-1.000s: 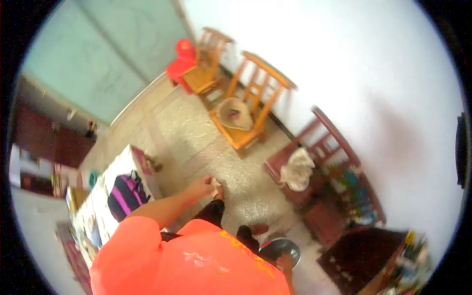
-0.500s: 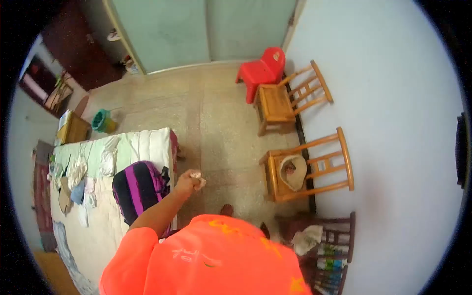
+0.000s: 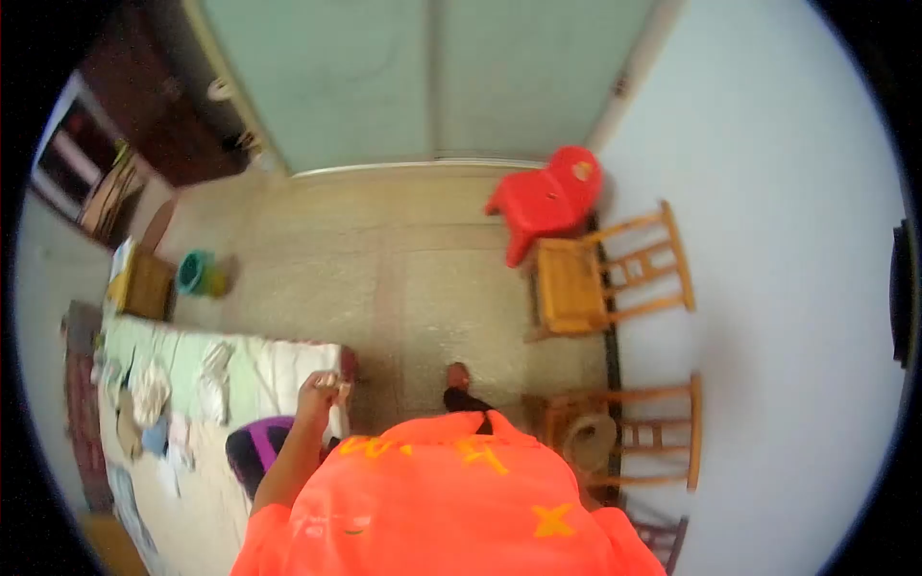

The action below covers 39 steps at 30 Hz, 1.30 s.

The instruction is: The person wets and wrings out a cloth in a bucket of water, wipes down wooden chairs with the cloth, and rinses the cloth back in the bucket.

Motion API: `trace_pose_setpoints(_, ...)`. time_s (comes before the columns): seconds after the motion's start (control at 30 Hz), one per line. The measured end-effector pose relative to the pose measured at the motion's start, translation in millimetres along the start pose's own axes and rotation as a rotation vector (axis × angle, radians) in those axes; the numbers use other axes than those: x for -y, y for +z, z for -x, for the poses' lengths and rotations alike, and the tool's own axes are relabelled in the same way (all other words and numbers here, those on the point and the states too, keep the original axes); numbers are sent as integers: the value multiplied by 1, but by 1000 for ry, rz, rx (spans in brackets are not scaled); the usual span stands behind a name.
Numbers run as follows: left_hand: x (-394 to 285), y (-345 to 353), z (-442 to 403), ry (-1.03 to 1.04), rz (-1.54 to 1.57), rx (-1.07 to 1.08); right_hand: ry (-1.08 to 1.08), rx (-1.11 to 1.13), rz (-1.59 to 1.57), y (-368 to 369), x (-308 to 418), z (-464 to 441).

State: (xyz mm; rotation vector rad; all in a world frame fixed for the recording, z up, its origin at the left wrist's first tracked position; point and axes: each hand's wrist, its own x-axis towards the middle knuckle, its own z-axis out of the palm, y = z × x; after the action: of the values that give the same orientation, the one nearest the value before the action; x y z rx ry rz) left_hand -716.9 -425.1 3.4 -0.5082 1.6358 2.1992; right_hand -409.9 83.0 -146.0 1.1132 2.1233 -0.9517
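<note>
My left hand (image 3: 317, 396) is closed on a small pale crumpled thing (image 3: 333, 384), held out over the near corner of the bed (image 3: 216, 509). Below that forearm lies a black and purple backpack (image 3: 252, 449), partly hidden by my arm. My right hand is out of sight; only the orange sleeve on that side shows. One foot (image 3: 458, 374) shows on the floor in front of my orange shirt.
A red plastic chair (image 3: 547, 200) and a wooden chair (image 3: 569, 286) stand along the right wall. Nearer is another wooden chair (image 3: 655, 434) bearing a straw hat (image 3: 589, 442). A green bin (image 3: 195, 275) stands beyond the bed, near a small cabinet (image 3: 146, 283). Clothes lie on the bed.
The view has swung and moved forward, with the chairs now lower and nearer. My left hand, still holding the pale thing, is further left over the bed. My right hand has left the view.
</note>
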Motion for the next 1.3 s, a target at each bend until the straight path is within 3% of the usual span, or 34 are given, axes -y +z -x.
trace_pose_setpoints(0.03,-28,21,3,-70,-12,-148,-65,18,28,-13,39,-30)
trace_pose_setpoints(0.13,-71,35,-14,-76,79,-206,-305,68,22,-51,197,-109)
trace_pose_setpoints(0.17,-81,27,-26,-26,131,-8,-395,98,-17,-61,262,-120)
trace_pose_setpoints(0.2,-72,14,-48,-63,115,3,-488,146,-74,-68,336,-125)
trace_pose_setpoints(0.3,-89,14,-101,12,249,36,-814,487,-203,-57,530,-97)
trace_pose_setpoints(0.37,-120,33,-129,74,284,-60,-940,678,-78,-38,632,-54)
trace_pose_setpoints(0.43,-141,42,-159,43,358,-150,-1390,617,122,-27,707,5)
trace_pose_setpoints(0.47,-141,36,-178,62,390,-162,-1405,628,158,-11,729,13)
trace_pose_setpoints(0.53,-161,17,-220,130,261,-78,-1717,498,363,20,785,23)
trace_pose_setpoints(0.7,-254,-18,-233,33,103,-248,-1688,796,343,84,874,16)
trace_pose_setpoints(0.8,-250,-58,-258,129,458,-315,-1609,929,462,116,936,38)
trace_pose_setpoints(0.87,-258,-86,-267,183,442,-456,-1682,943,611,151,971,34)
trace_pose_setpoints(0.93,-270,-115,-276,323,491,-440,-1489,1259,368,202,999,19)
trace_pose_setpoints(1.0,-283,-138,-280,425,625,-598,-1318,1454,424,236,1037,30)
trace_pose_setpoints(1.1,-310,-161,-290,490,711,-790,-1291,1677,578,299,1100,18)
trace_pose_setpoints(1.17,-310,-189,-306,525,734,-825,-1231,1660,812,331,1132,32)
trace_pose_setpoints(1.3,-340,-235,-340,598,900,-918,-1247,1789,909,385,1199,62)
